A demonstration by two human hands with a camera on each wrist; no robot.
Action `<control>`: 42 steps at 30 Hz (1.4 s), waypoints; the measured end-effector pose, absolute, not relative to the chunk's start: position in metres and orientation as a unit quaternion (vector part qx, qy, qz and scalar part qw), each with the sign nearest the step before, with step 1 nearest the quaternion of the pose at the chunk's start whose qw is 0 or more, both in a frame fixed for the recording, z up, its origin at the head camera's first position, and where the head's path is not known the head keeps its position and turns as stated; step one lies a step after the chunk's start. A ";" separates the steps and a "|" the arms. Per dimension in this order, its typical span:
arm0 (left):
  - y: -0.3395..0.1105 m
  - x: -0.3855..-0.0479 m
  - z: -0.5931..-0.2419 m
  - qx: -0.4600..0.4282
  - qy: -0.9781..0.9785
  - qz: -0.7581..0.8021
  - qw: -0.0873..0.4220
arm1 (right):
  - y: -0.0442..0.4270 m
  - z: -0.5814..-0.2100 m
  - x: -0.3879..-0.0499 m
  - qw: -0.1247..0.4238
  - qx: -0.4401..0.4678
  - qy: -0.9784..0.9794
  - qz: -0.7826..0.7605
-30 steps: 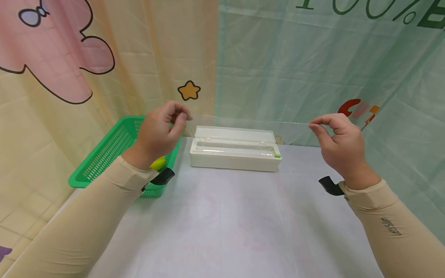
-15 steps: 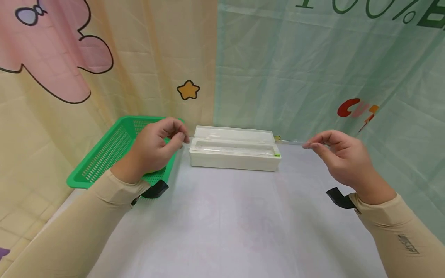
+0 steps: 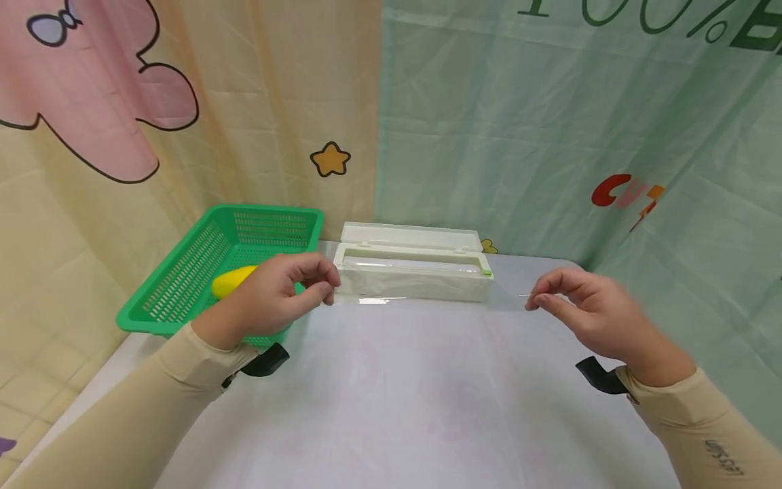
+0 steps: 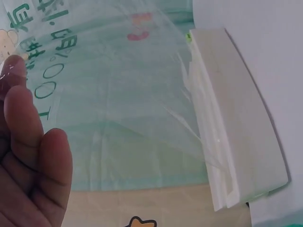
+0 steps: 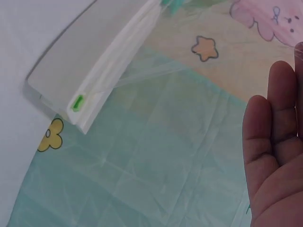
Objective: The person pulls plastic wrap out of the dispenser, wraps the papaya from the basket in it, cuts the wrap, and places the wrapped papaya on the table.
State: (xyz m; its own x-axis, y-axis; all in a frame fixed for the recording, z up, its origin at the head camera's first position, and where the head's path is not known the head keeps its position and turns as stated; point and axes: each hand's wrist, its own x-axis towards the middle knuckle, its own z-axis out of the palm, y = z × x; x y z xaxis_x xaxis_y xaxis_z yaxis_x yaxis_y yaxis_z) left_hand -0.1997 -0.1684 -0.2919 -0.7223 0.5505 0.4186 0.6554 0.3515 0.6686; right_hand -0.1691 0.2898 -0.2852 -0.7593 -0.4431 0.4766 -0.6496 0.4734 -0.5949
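A clear sheet of cling film [image 3: 374, 301] stretches between my two hands, showing mostly as bright glints along its edge. My left hand [image 3: 277, 292] pinches its left end between thumb and fingers, in front of the green basket. At the other end, my right hand [image 3: 586, 312] pinches the film with thumb and index finger. Between the hands stands a white cling film dispenser box [image 3: 415, 282], its lid [image 3: 409, 235] raised at the back. In the left wrist view the film [image 4: 128, 94] runs from the box [image 4: 241, 118] towards the fingers.
A green slotted basket [image 3: 263, 208] stands at the left with a yellow rounded object [image 3: 232, 280] inside, partly behind my left hand. The table [image 3: 391, 394] has a white cover. A printed curtain [image 3: 476, 122] hangs right behind the box.
Both hands have come down and nearer, drawing the film from above the box to in front of it. More of the yellow object in the basket now shows.
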 end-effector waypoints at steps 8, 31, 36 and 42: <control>-0.167 -0.200 -0.314 -0.368 -0.837 -0.403 -0.047 | 0.287 -0.311 -0.169 0.028 0.308 -0.875 0.372; -0.146 -0.190 -0.372 -0.276 -0.895 -0.306 -0.171 | 0.280 -0.385 -0.176 -0.168 0.258 -0.879 0.363; -0.140 -0.189 -0.386 -0.257 -0.911 -0.275 -0.166 | 0.278 -0.397 -0.176 -0.167 0.240 -0.893 0.342; -0.137 -0.188 -0.401 -0.270 -0.916 -0.249 -0.160 | 0.272 -0.410 -0.174 -0.169 0.211 -0.916 0.298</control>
